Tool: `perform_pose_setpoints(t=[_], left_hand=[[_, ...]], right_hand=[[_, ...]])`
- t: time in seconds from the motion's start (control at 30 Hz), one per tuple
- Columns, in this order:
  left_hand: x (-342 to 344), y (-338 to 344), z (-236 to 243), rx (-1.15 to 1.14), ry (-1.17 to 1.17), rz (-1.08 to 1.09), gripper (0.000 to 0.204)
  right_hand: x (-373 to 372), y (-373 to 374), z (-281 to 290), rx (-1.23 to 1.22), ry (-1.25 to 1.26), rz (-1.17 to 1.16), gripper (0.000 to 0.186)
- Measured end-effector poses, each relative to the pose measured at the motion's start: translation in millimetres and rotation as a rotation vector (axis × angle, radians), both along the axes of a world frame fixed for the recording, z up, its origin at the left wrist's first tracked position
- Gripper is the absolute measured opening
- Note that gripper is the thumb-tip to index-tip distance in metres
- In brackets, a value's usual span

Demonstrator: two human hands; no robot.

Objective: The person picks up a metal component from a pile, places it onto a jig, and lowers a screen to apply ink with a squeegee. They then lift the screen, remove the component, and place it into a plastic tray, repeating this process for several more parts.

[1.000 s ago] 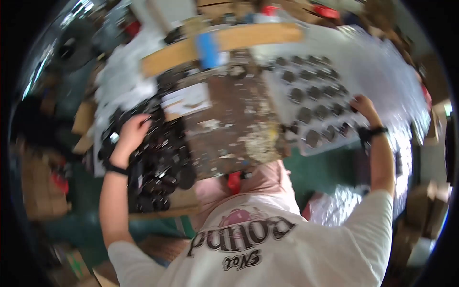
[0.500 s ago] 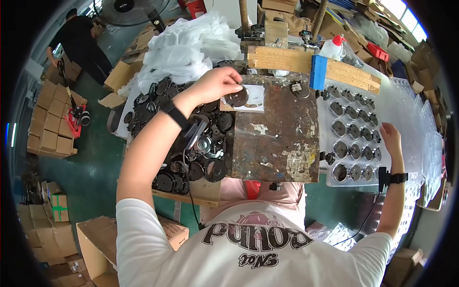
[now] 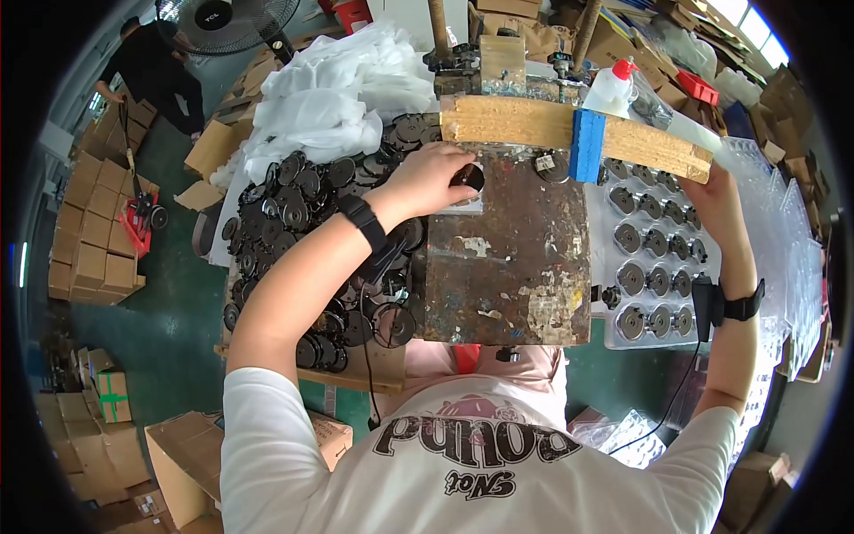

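My left hand [image 3: 433,182] is closed on a dark round metal disc [image 3: 472,180], tilted up at the left side of the worn bench plate. Beneath it lies a white pad [image 3: 470,206], partly covered by the hand. On the right, my raised right hand [image 3: 714,203] is at the end of a long wooden bar [image 3: 507,119], its fingers closed there and partly hidden. A blue wrapping [image 3: 586,147] goes round the bar near its middle. Left of the bench plate, a heap of dark discs [image 3: 289,209] lies under and beside my left forearm.
A clear plastic tray [image 3: 608,335] with rows of disc-shaped parts lies at the right. White soft sheets [image 3: 334,98] are piled at the far left, near a fan [image 3: 222,18]. Behind the bar stands a bottle with a red cap [image 3: 612,89]. A person [image 3: 156,76] stands far left.
My right hand has moved up from beside the tray to the wooden bar's end, and the bar has shifted nearer. My left hand has tilted the disc up over the white pad.
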State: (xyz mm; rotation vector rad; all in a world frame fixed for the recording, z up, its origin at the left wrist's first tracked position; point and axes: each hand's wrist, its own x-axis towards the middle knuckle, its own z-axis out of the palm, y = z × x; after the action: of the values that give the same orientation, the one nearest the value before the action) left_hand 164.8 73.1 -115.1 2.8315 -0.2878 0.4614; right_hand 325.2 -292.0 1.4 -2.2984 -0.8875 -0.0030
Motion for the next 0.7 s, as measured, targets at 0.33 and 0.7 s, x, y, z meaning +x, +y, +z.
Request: perform_pose_setpoints(t=[0.33, 0.7], left_hand=[[-12.4, 25.1, 21.4, 0.062, 0.208, -0.005, 0.041], [-75.1, 1.2, 39.3, -0.833, 0.267, 0.003, 0.057]], right_hand=[[-1.7, 65.7, 32.7, 0.457, 0.332, 0.296, 0.024], [-3.4, 107.1, 31.0, -0.199, 0.299, 0.464, 0.033]])
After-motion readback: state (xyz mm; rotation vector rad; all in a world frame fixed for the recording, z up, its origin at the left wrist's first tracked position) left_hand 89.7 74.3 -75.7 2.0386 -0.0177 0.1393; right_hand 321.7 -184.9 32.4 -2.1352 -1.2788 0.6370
